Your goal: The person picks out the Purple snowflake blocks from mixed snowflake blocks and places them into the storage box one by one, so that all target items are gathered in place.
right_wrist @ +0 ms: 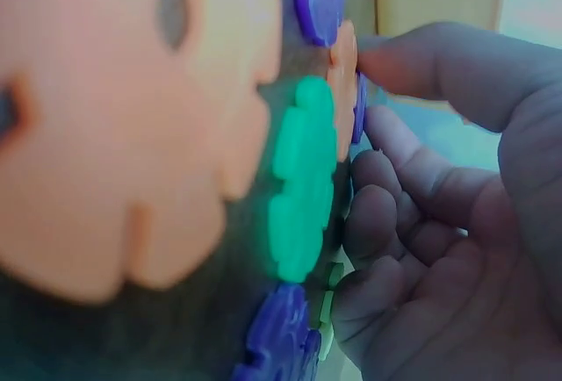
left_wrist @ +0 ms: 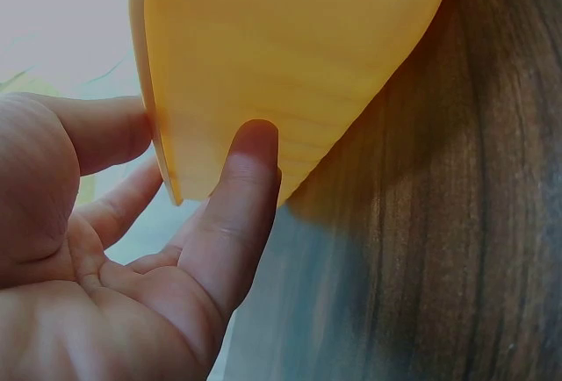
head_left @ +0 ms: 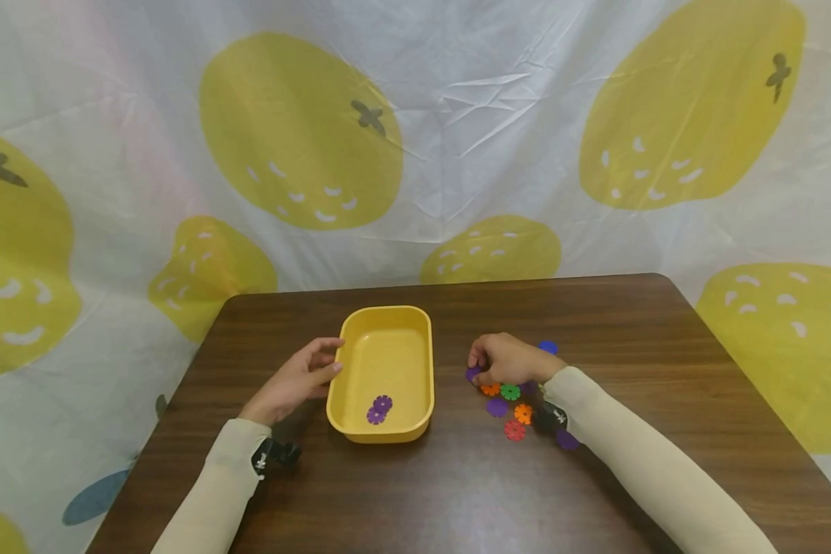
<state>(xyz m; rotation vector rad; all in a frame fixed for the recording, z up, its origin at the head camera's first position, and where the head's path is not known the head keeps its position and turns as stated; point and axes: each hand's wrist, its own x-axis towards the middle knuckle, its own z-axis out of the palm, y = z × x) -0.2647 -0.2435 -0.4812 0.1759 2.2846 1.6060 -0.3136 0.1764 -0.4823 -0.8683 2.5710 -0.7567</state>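
A yellow plastic bin [head_left: 381, 312] stands left of centre on the table. Two overlapping purple notched discs [head_left: 379, 409] lie inside it near its front end. My left hand [head_left: 301, 382] touches the bin's left side from outside with loosely spread fingers; in the left wrist view a fingertip [left_wrist: 256, 140] rests against the outer wall. To the right of the bin, my right hand [head_left: 508, 358] pinches a purple notched disc [head_left: 472, 374] between thumb and forefinger, low over the table. Beside this hand lie a green disc [head_left: 510, 392] and an orange disc [head_left: 490, 389].
More flat discs lie around my right wrist: a red one [head_left: 515, 429], another orange one [head_left: 523, 414], a blue one [head_left: 548, 347] and several purple ones. The dark wooden table [head_left: 457, 492] meets a fruit-patterned curtain [head_left: 492, 154] at its back edge.
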